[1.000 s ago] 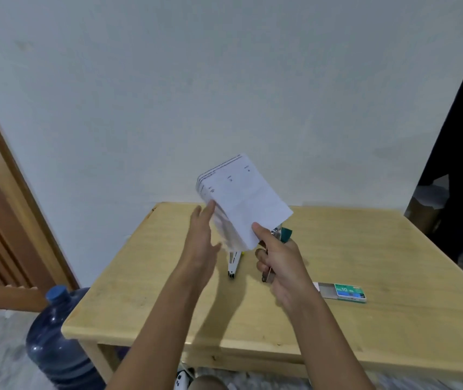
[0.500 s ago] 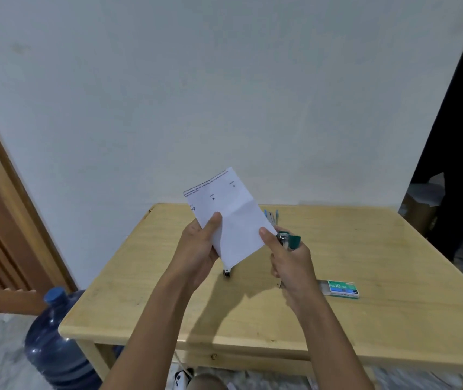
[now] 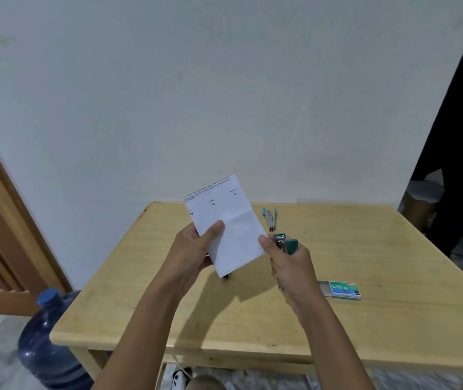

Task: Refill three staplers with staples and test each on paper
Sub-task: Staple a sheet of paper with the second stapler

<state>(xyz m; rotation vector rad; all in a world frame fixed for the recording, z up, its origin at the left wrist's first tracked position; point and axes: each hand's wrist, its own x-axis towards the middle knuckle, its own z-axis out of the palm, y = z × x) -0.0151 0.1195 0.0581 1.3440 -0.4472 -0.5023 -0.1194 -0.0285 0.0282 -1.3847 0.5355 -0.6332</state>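
- A pale wooden table [image 3: 365, 319] stands with its far edge against the wall.
- A staple box [image 3: 344, 289] with a green label lies flat on the table's right part, its grey inner tray slid partly out to the left.
- A blue stapler [image 3: 270, 219] lies farther back than the staple box and left of it, near the wall-side edge, with its arms spread apart.
- A small dark tip [image 3: 226, 276] rests on the tabletop well left of the staple box; the rest of that object is hidden.

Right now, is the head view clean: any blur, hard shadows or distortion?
Head view: the paper is sharp, its print too small to read; a soft shadow falls on the table beneath it; the wide angle slants the door frame; far right is dark.
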